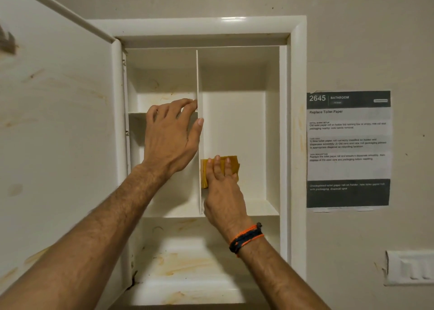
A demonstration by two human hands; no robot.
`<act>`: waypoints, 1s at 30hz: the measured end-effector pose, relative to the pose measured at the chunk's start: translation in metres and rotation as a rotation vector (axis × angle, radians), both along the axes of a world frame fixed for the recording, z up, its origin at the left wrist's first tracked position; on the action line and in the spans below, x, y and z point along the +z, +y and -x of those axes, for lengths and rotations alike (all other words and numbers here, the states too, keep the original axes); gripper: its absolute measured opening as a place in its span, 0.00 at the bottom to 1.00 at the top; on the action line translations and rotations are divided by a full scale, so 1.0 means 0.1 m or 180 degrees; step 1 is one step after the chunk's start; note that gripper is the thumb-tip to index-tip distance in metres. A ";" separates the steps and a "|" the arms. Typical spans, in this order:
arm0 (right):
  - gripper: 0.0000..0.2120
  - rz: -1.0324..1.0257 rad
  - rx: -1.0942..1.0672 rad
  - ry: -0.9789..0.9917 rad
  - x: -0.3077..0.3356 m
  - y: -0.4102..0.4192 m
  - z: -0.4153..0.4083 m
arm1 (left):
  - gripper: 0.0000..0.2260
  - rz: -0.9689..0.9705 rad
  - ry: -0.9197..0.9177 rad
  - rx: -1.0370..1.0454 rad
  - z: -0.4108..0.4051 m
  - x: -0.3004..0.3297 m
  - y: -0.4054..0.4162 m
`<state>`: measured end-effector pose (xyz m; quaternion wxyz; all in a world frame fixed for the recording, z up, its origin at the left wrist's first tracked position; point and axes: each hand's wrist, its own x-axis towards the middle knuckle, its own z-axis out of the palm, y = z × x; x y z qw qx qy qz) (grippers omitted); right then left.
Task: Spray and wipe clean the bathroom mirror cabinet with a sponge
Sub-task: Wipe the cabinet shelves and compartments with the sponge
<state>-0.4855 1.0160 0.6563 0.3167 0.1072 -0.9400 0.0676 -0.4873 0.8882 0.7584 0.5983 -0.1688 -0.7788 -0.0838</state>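
Pressing flat, the right hand (223,187) pins the sponge (231,166) under straight fingers, grip open.

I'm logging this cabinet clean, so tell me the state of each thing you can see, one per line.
cabinet door: swung open to the left, yellowish stains on its inner face
sponge: yellow, pressed flat against the back of the right compartment
right hand: straight fingers pressing the sponge
left hand: fingers and thumb gripping the divider
bottom shelf: streaked with orange-brown stains
paper notice: stuck on the wall
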 end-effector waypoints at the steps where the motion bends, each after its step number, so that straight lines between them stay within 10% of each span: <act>1: 0.41 -0.0035 -0.0014 -0.0032 -0.01 0.03 -0.01 | 0.23 0.0005 0.0005 -0.0011 0.00 0.00 0.00; 30: 0.35 -0.0115 -0.0047 -0.0467 -0.02 -0.05 -0.26 | 0.22 0.0011 0.0003 -0.0008 0.02 0.01 -0.01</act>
